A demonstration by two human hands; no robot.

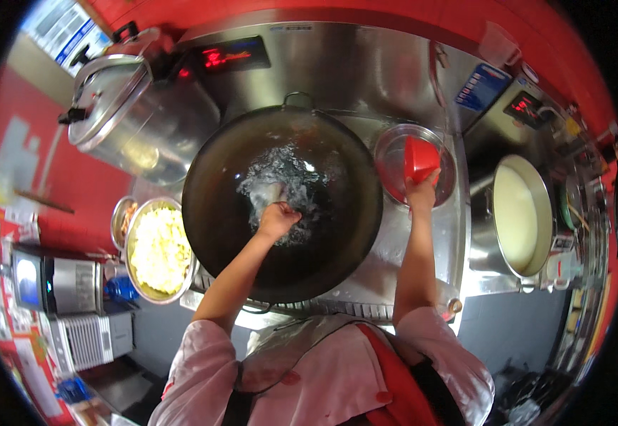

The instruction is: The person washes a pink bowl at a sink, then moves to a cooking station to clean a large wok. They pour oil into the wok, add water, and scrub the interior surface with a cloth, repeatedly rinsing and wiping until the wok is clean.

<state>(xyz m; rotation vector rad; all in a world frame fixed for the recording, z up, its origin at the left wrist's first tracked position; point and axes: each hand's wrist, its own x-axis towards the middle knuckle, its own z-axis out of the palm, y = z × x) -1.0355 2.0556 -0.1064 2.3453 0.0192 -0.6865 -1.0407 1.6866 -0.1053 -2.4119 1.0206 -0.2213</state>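
Note:
A large dark wok [224,250] stands before me, with churning water [309,178] in its middle. My left hand [279,219] is over the wok with its fingers curled. A blurred pale shape [272,193] lies just beyond the fingers, and whether the hand grips it cannot be made out. My right hand [422,191] holds a red plastic scoop [421,157], tilted on its side. Under the scoop sits a round basin [386,178] on the steel stove top [394,250], right of the wok.
Left of the wok are a metal bowl of chopped pale-yellow vegetables [161,250] and a smaller bowl [119,218]. A big pressure cooker [165,117] stands behind them. On the right, a tall pot of pale liquid [515,218] and a bottle [447,303] stand near my right arm.

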